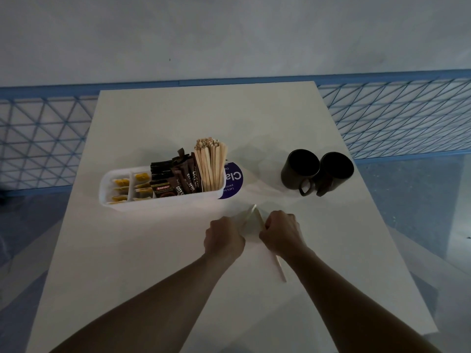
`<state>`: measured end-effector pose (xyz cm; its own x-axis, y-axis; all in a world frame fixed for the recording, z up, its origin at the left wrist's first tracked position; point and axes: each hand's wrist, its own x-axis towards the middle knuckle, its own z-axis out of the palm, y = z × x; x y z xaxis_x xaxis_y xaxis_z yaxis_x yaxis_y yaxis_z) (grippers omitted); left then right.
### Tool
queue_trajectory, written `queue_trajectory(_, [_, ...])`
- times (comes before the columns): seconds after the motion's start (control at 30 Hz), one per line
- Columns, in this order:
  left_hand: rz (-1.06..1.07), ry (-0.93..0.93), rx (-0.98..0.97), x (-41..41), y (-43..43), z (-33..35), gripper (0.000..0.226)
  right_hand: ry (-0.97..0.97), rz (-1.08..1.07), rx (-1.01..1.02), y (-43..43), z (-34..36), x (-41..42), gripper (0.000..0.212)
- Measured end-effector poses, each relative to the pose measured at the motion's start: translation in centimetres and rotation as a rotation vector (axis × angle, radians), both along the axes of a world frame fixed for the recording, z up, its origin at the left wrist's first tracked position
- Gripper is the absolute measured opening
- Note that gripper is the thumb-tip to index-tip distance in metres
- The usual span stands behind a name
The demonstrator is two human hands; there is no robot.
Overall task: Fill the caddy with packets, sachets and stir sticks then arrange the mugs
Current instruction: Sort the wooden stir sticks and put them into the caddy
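We're pinching the last stir sticks in both hands, left hand and right hand, mid-tabletop, likely squaring them for the caddy.

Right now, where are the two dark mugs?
In the head view, the two dark mugs stand side by side, touching, on the white table's right side, right of the white plastic caddy.

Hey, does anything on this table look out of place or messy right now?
Mostly tidy. A few stir sticks are outside the caddy, gripped by the left hand and right hand near the table's middle. The two mugs stand upright, touching.
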<state>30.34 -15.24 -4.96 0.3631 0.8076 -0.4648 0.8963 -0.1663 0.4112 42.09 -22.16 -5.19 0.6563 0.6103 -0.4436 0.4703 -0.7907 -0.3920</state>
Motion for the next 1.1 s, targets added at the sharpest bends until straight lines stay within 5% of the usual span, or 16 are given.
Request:
queue_trajectory(0.37, [-0.003,-0.129,0.028,-1.0,-0.4,-0.4,0.006,-0.087,0.085,0.015,-0.1,0.2,-0.7,0.01])
queue_trajectory(0.7, [-0.055,-0.139,-0.011,-1.4,0.7,0.5,0.013,-0.074,0.196,0.035,0.1,0.4,-0.5,0.013])
queue_trajectory(0.97, [-0.12,-0.254,-0.259,-1.0,2.8,2.6,0.013,-0.028,0.127,0.219,1.4,0.9,0.9,0.024])
queue_trajectory(1.1, [-0.085,-0.355,-0.273,-0.4,4.0,4.8,0.013,0.156,-0.048,0.324,3.2,2.2,1.0,0.025])
